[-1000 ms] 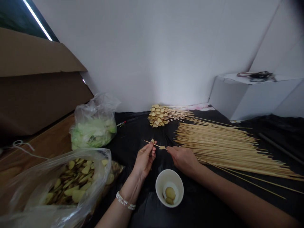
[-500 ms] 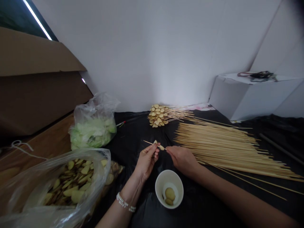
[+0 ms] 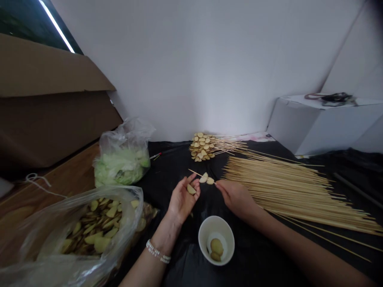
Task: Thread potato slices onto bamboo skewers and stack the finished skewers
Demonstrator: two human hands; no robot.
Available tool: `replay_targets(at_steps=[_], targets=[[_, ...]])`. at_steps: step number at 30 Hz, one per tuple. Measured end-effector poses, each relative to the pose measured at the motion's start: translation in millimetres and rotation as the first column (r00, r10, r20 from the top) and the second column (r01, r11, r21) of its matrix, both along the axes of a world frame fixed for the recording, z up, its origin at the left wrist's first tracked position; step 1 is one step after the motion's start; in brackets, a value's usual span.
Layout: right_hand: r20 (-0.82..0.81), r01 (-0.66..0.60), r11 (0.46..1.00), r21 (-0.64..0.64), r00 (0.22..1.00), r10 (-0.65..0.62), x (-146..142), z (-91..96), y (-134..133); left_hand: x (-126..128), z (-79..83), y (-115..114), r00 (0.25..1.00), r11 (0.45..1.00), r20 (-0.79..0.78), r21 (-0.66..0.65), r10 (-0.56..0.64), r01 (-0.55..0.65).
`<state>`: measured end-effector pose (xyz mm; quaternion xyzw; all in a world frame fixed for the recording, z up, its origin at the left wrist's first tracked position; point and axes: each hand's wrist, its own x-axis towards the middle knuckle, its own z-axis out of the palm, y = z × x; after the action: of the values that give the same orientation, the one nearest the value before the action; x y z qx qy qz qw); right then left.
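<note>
My right hand [image 3: 237,198] is closed on the end of a thin wooden skewer [image 3: 193,172]. Two pale potato slices [image 3: 207,179] are threaded on it, and its bare tip points up and left. Palm up, my left hand [image 3: 183,198] is loosely cupped around one more potato slice [image 3: 191,189], just left of the threaded ones. Below the hands stands a white bowl [image 3: 202,239] with a few slices at its bottom.
At left lie an open plastic bag [image 3: 136,215] of potato slices and a bag of pale green vegetable [image 3: 122,163]. Filled skewers [image 3: 202,147] are piled at the back, bare skewers [image 3: 293,191] at right. A white box [image 3: 329,119] stands behind them.
My left fingers have let go of the slice on the skewer and opened, showing another slice in the palm. The threaded slices now face me more flatly. The view has shifted slightly.
</note>
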<state>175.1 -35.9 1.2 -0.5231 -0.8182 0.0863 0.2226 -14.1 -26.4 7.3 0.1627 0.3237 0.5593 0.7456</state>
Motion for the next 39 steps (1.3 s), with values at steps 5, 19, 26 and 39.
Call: replay_targets(at_steps=[5, 19, 26, 39], targets=[[-0.028, -0.006, 1.0, 0.024, 1.0, 0.007, 4, -2.0, 3, -6, -2.2, 4, 0.999, 0.999, -0.031, 0.018, 0.033, -0.032], [-0.002, -0.023, 0.998, 0.05, 1.0, 0.023, 4, -5.5, 1, -10, -5.3, 7, 0.976, 0.984, -0.171, 0.14, 0.133, -0.11], [-0.022, -0.02, 0.995, 0.099, 1.0, 0.022, 4, -8.7, 0, -17, -2.7, 12, 0.992, 0.989, -0.061, 0.1, 0.112, -0.105], [-0.025, -0.034, 0.995, 0.096, 0.999, 0.037, 4, -8.0, 0, -11, -6.4, 7, 0.897, 0.959, -0.405, 0.276, 0.176, -0.064]])
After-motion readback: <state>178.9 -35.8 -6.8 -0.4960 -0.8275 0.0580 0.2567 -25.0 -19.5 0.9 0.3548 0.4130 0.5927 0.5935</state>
